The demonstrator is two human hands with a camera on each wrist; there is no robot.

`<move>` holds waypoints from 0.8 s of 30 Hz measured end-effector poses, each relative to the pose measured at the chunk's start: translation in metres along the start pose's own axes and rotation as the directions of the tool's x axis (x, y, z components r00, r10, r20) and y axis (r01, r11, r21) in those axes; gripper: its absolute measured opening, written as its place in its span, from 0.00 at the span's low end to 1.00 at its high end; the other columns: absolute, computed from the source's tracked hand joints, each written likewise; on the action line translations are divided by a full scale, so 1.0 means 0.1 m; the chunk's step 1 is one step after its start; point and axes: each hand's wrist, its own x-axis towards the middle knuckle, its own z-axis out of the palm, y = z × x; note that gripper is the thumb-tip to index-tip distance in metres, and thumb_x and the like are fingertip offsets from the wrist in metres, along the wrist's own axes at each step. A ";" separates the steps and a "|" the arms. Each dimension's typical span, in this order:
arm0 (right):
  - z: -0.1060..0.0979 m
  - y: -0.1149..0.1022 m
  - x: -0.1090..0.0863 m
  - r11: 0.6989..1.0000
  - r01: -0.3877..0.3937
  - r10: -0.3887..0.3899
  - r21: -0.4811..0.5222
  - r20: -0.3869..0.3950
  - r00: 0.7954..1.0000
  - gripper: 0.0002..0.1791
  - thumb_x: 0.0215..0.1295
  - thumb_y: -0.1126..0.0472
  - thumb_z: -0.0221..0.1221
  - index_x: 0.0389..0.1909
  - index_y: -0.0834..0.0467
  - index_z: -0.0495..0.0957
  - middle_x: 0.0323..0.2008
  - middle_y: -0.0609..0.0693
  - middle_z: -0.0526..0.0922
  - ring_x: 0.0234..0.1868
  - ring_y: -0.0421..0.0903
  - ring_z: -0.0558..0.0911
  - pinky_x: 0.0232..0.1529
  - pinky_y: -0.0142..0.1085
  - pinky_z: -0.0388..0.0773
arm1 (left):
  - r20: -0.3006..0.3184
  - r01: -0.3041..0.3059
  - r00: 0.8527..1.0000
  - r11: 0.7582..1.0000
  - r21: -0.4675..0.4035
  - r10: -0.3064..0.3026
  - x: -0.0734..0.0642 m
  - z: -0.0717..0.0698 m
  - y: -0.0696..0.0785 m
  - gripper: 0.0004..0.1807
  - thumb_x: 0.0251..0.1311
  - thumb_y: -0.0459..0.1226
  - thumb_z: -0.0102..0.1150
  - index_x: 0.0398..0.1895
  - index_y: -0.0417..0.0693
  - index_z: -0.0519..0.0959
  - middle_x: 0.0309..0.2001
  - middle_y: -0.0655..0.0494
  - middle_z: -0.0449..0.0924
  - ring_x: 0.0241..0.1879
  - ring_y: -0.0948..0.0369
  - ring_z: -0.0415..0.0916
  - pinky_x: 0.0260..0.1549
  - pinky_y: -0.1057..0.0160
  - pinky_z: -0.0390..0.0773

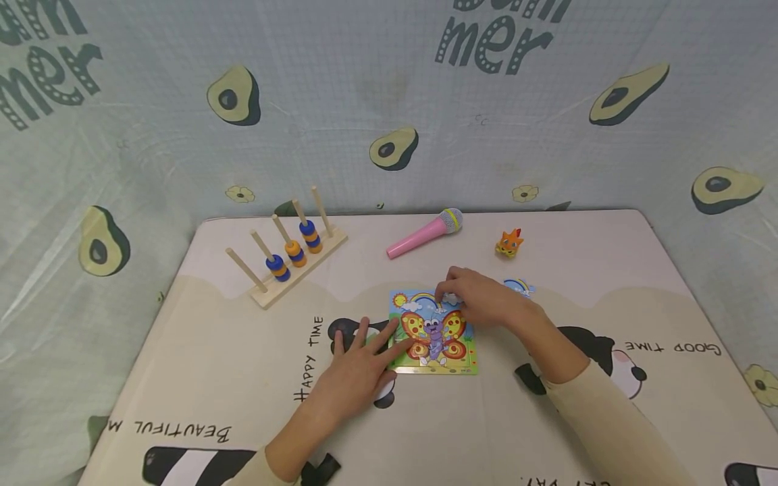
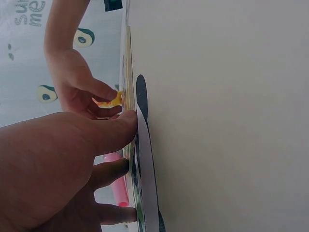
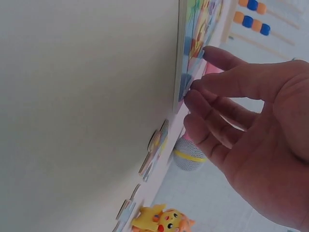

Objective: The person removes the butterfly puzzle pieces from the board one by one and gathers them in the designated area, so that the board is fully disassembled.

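A butterfly picture puzzle (image 1: 434,337) lies flat on the table in front of the person. My left hand (image 1: 358,371) has its fingers spread, and they touch the puzzle's left edge; in the left wrist view the thumb (image 2: 128,126) rests against that edge. Over the upper right corner, my right hand (image 1: 480,297) bends its fingers and pinches a small greyish-blue puzzle piece (image 1: 451,298), mostly covered by the fingertips. Right of that hand, loose puzzle pieces (image 1: 519,287) with a rainbow and cloud lie on the table.
At the back left stands a wooden peg rack (image 1: 298,270) with blue and orange rings. A pink toy microphone (image 1: 425,234) lies behind the puzzle. Farther right sits a small orange and yellow toy figure (image 1: 509,244). A patterned curtain (image 1: 328,88) hangs behind the table.
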 end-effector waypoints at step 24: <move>-0.04 -0.04 -0.10 0.995 0.091 -0.092 -0.033 -0.046 0.995 0.19 0.63 0.69 0.68 0.54 0.52 0.86 0.53 0.49 0.82 0.54 0.51 0.78 0.62 0.51 0.78 | 0.003 0.002 1.000 1.000 0.008 -0.002 0.01 0.01 0.00 0.30 0.76 0.50 0.56 0.78 0.70 0.66 0.83 0.54 0.57 0.77 0.29 0.54 0.60 0.17 0.61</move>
